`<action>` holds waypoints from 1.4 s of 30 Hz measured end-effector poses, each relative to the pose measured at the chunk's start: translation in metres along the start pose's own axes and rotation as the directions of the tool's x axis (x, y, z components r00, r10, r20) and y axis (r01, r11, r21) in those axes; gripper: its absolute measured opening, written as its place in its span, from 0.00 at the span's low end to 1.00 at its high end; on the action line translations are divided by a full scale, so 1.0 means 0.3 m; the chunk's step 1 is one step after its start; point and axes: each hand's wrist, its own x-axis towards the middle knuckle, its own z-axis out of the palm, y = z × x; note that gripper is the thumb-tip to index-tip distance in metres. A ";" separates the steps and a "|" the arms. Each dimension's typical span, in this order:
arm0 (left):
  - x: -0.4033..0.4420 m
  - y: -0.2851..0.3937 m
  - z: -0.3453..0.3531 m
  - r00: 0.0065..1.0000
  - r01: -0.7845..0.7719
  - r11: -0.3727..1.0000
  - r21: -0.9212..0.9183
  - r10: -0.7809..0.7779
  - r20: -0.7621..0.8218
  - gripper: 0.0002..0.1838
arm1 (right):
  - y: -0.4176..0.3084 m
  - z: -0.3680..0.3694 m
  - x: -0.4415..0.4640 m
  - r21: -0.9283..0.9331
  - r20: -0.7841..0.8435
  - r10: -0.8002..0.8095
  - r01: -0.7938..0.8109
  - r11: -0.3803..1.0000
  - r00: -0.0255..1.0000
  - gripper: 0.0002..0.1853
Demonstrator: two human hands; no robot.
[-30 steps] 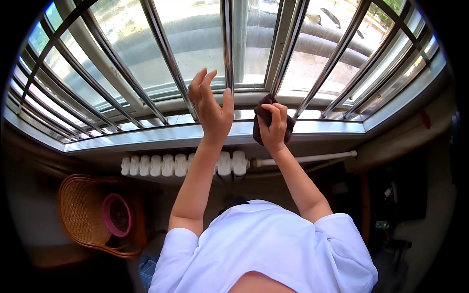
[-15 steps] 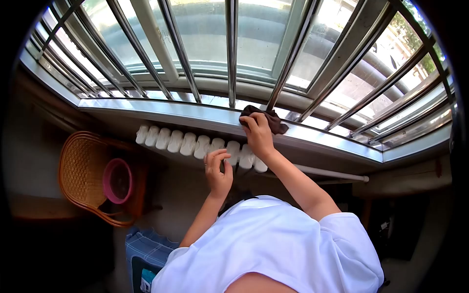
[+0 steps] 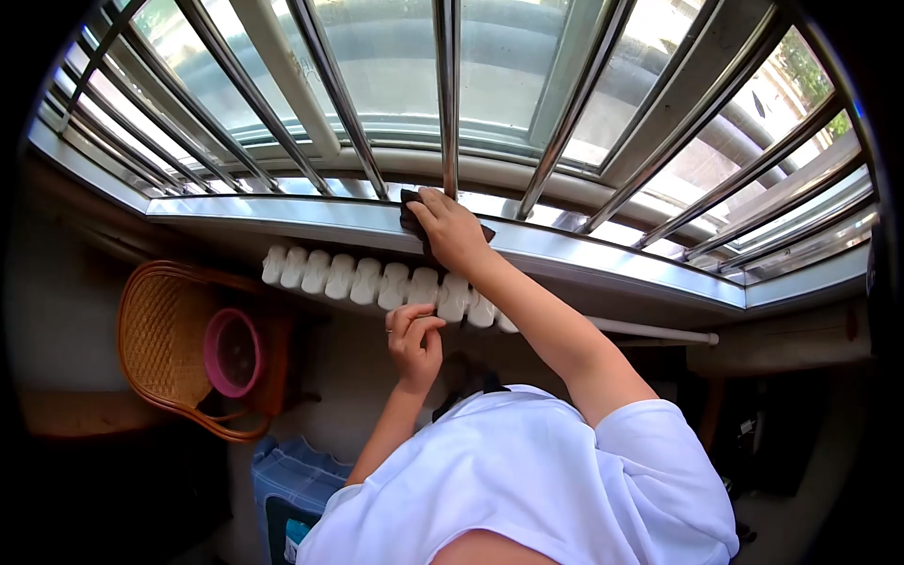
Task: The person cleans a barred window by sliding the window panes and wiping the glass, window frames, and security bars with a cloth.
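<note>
My right hand point(image 3: 452, 229) presses a dark brown cloth point(image 3: 414, 218) onto the metal sill point(image 3: 348, 213) at the foot of the window bars. Part of the cloth is hidden under my palm and fingers. Lower down, my left hand point(image 3: 414, 347) hovers just in front of the white radiator point(image 3: 367, 281), its fingers loosely curled and apart, holding nothing. Upright metal bars point(image 3: 448, 104) rise from the sill directly behind my right hand.
A wicker chair point(image 3: 151, 330) stands at the left with a pink basin point(image 3: 211, 353) on it. A white pipe point(image 3: 650, 330) runs right from the radiator. Blue checked fabric point(image 3: 292, 476) shows at the lower left.
My right hand has slid the cloth leftward along the sill. My left hand came down from the bars to the radiator and has since moved only slightly.
</note>
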 end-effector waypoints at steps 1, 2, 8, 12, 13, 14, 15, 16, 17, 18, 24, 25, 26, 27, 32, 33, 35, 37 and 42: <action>-0.017 -0.002 -0.009 1.000 -0.002 1.000 -0.010 0.002 0.009 0.11 | 0.004 -0.039 -0.044 0.002 -0.012 -0.018 0.018 1.000 1.000 0.22; -0.028 -0.009 -0.020 1.000 0.008 1.000 0.007 -0.008 0.022 0.11 | 0.014 -0.082 -0.086 0.002 -0.027 -0.040 0.040 0.999 0.999 0.22; -0.098 -0.061 -0.113 0.998 0.022 0.996 0.084 -0.026 0.053 0.11 | 0.188 -0.507 -0.427 -0.172 -0.070 0.485 -0.489 0.855 0.872 0.18; -0.108 -0.057 -0.104 0.989 0.101 0.989 0.110 -0.112 0.097 0.11 | 0.050 -0.550 -0.316 0.079 -0.322 0.264 -0.253 0.964 0.909 0.17; -0.083 -0.044 -0.088 0.992 0.059 0.997 0.052 -0.065 0.110 0.11 | 0.013 -0.513 -0.245 0.094 -0.347 0.198 -0.176 0.980 0.917 0.19; -0.058 -0.032 -0.072 0.993 0.019 1.000 -0.005 -0.018 0.117 0.11 | -0.011 -0.469 -0.170 0.108 -0.372 0.127 -0.094 0.990 0.919 0.20; -0.038 -0.017 -0.065 0.994 -0.014 1.000 -0.023 0.017 0.110 0.11 | -0.012 -0.402 -0.104 0.060 -0.373 0.109 -0.093 0.994 0.922 0.21; -0.025 -0.003 -0.066 0.994 -0.010 1.000 -0.016 0.012 0.105 0.11 | 0.001 -0.317 -0.052 0.014 -0.372 0.092 -0.093 0.996 0.924 0.22; -0.012 0.005 -0.066 0.994 -0.027 0.999 -0.045 0.032 0.108 0.11 | 0.027 -0.204 -0.015 -0.036 -0.304 0.149 -0.168 0.985 0.941 0.23; -0.005 0.006 -0.067 0.993 -0.043 0.996 -0.076 0.051 0.111 0.10 | 0.052 -0.112 0.001 -0.093 -0.236 0.210 -0.237 0.967 0.949 0.23; -0.098 -0.055 -0.100 0.992 0.074 0.997 -0.034 -0.070 0.106 0.11 | 0.059 -0.090 -0.017 -0.212 0.019 0.261 -0.251 0.944 0.965 0.24; -0.107 -0.056 -0.106 0.986 0.125 0.992 -0.028 -0.122 0.113 0.11 | 0.033 -0.120 -0.040 -0.194 0.073 0.275 -0.256 0.947 0.959 0.22; -0.113 -0.056 -0.121 0.986 0.127 0.992 -0.022 -0.123 0.111 0.11 | -0.011 -0.153 -0.079 -0.173 0.123 0.288 -0.265 0.949 0.950 0.20; -0.115 -0.057 -0.133 0.976 0.166 0.984 -0.064 -0.155 0.151 0.09 | -0.053 -0.200 -0.123 0.099 0.280 0.246 -0.283 0.954 0.928 0.21; -0.092 0.018 -0.130 0.903 0.427 0.822 -0.377 -0.411 0.125 0.12 | -0.238 -0.244 -0.207 0.634 0.421 0.259 -0.486 0.601 0.869 0.23; -0.099 0.033 -0.123 0.822 0.542 0.591 -0.598 -0.520 0.231 0.17 | -0.254 -0.231 -0.194 0.633 0.479 0.203 -0.496 0.594 0.854 0.22; -0.087 0.044 -0.118 0.735 0.584 0.309 -0.750 -0.594 0.328 0.22 | -0.291 -0.214 -0.174 0.647 0.537 0.112 -0.493 0.581 0.836 0.21; -0.047 0.032 -0.116 0.552 0.613 0.095 -0.784 -0.762 0.339 0.28 | -0.333 -0.221 -0.191 0.754 0.551 0.002 -0.499 0.427 0.834 0.21; 0.170 -0.251 -0.173 0.662 0.493 0.456 -0.741 -0.749 -0.021 0.29 | -0.262 -0.321 -0.273 0.655 0.447 0.210 -0.478 0.585 0.870 0.19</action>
